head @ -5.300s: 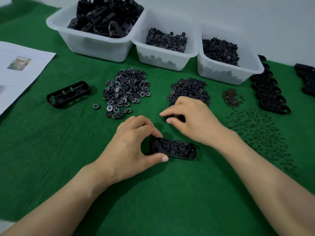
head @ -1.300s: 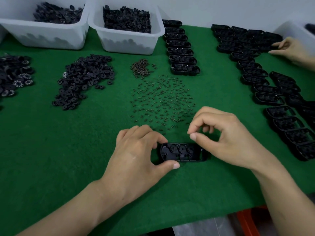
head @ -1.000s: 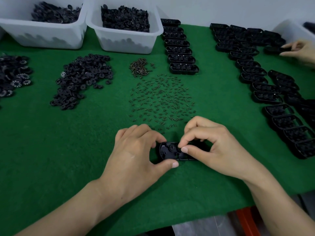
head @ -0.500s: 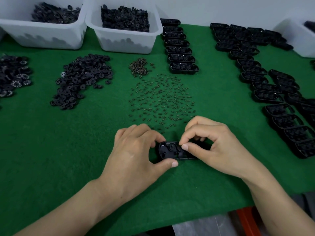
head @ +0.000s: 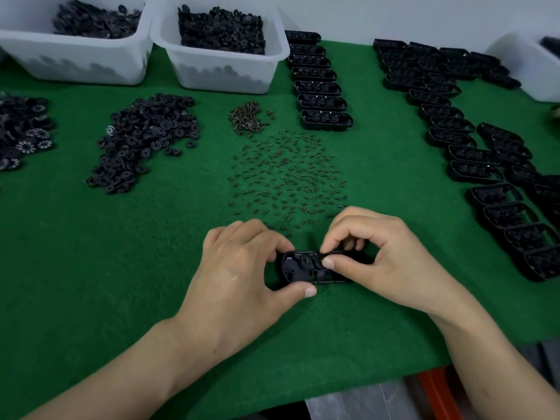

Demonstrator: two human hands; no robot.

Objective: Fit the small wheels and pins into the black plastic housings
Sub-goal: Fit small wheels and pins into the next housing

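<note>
Head view: I'm seeing the left hand (head: 242, 274) pinching the left end of a black plastic housing (head: 298, 268) between thumb and fingers, pinning it flat on the green felt mat (head: 91, 268) near the front edge, while the right hand (head: 378, 262) is closing thumb and forefinger over the housing's middle, on something too small to make out, beside a small wheel (head: 304, 262) sitting in its cavity. Behind the hands, loose pins (head: 288, 174) are lying scattered, with a pile of black wheels (head: 145, 137) to the left, two white bins (head: 218, 71) at the back, and rows of housings (head: 324, 101) lining the mat's right side.
</note>
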